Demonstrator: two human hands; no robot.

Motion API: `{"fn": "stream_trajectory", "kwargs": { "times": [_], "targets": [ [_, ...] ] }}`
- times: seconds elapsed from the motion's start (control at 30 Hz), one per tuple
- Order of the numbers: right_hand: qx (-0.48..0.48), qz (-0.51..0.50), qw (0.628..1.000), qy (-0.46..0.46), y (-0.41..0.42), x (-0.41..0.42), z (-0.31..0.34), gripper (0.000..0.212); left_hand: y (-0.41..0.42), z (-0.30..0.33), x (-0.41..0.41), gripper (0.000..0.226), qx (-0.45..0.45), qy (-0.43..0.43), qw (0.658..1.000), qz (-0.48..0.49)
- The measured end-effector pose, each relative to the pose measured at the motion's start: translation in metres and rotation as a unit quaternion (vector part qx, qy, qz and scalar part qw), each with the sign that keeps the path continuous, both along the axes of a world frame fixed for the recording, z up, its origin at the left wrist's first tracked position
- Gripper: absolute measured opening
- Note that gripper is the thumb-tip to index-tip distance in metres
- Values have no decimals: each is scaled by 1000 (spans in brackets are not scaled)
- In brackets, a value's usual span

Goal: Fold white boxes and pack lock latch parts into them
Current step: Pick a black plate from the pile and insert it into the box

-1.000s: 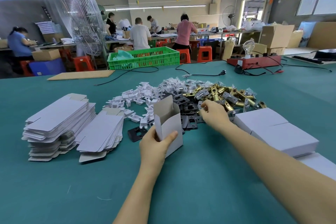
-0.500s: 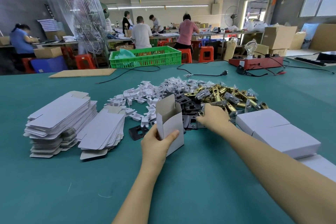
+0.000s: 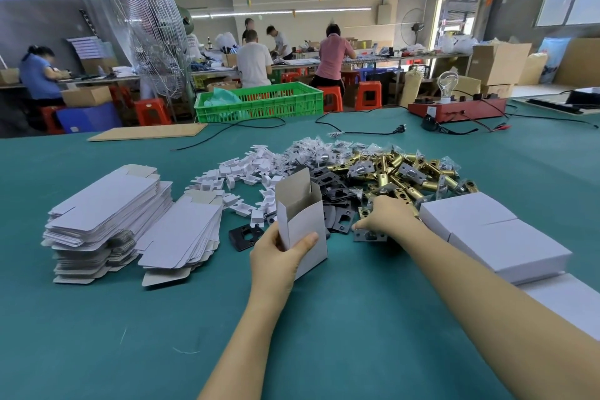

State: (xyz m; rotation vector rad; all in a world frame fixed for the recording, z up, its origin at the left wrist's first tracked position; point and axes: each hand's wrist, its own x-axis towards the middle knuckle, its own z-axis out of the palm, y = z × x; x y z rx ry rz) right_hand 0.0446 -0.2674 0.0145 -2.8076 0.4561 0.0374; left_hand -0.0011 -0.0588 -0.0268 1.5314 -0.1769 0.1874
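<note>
Left hand (image 3: 276,256): fingers curled round the upright, open-topped white cardboard box (image 3: 303,227), mid-desk.
Right hand (image 3: 388,216): fingertips pinched a silver metal latch plate (image 3: 370,235) at the parts pile's near edge.

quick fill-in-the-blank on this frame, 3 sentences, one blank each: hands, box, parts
1. The left hand holds an upright white box whose top is ____.
2. The right hand reaches into the pile of latch parts, which lies on a ____ table.
3. The stacks of flat box blanks lie to the ____ of the held box.

Missing words: open; green; left
</note>
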Motion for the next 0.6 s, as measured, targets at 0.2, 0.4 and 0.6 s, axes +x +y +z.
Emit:
{"fn": "stream_trajectory", "kwargs": {
  "times": [0.2, 0.4, 0.6],
  "targets": [
    [135, -83, 982, -99, 2, -7, -22, 32, 0, -1, 0, 25, 3, 3, 1000, 4],
    [211, -101, 962, -140, -2, -13, -29, 26, 1, 1, 1, 24, 8, 4, 1000, 3],
    [494, -126, 846, -156, -18, -20, -12, 48, 1, 1, -1, 26, 2, -5, 1000, -6]
  ]
}}
